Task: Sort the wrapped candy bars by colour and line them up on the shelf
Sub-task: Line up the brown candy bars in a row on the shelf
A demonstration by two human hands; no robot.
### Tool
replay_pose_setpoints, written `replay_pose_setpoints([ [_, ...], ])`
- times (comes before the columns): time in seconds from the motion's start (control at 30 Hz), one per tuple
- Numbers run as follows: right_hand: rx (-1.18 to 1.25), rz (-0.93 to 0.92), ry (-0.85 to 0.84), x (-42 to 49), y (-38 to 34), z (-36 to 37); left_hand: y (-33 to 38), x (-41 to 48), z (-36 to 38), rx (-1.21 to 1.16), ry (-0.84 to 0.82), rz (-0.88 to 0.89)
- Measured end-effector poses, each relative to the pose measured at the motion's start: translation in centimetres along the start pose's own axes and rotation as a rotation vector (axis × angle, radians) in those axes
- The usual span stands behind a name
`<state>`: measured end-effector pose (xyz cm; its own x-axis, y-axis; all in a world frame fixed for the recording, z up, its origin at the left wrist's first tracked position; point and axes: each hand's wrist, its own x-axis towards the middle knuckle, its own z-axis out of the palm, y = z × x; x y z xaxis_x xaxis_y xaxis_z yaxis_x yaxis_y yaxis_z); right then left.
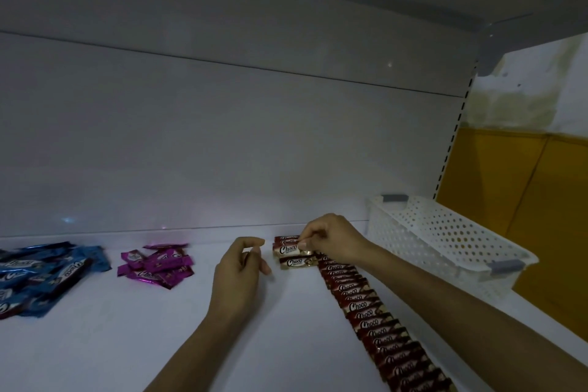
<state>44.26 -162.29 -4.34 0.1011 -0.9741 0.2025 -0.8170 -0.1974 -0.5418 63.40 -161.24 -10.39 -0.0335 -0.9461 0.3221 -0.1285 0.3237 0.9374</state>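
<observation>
Your right hand (334,240) pinched a brown bar (288,250) left of the white basket (445,232), at the far end of the brown row (366,312) beside that basket. Your left hand (238,270) hung further left, fingers curled; I could not tell if it held anything. Your right wrist was low over the row, so one bump could have knocked the bars crooked.

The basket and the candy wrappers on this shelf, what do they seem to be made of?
Basket: probably moulded plastic, matte white. Its walls have regular rows of round holes, and grey clips sit on the rim.
Wrappers: thin glossy film, either plastic or foil. They crinkle and catch glints of light, but the look alone does not settle which.
</observation>
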Motion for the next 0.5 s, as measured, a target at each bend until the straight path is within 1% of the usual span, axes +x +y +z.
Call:
replay_pose_setpoints([
  [0.1, -0.19, -0.004, -0.104, -0.1, 0.9, 0.6, -0.2, 0.2, 0.0, 0.008, 0.009, 0.007],
  [0.17, -0.253, 0.006, -0.122, 0.0, 1.2, 0.9, -0.3, 0.2, 0.1, 0.016, 0.004, 0.017],
  [0.4, -0.281, -0.001, -0.107, 0.5, 1.6, 0.8, -0.4, 0.2, 0.1, 0.016, 0.006, 0.008],
  [0.5, -0.318, -0.037, -0.078, 0.6, 1.6, 0.8, -0.2, 0.0, 0.1, 0.011, 0.012, 0.002],
])
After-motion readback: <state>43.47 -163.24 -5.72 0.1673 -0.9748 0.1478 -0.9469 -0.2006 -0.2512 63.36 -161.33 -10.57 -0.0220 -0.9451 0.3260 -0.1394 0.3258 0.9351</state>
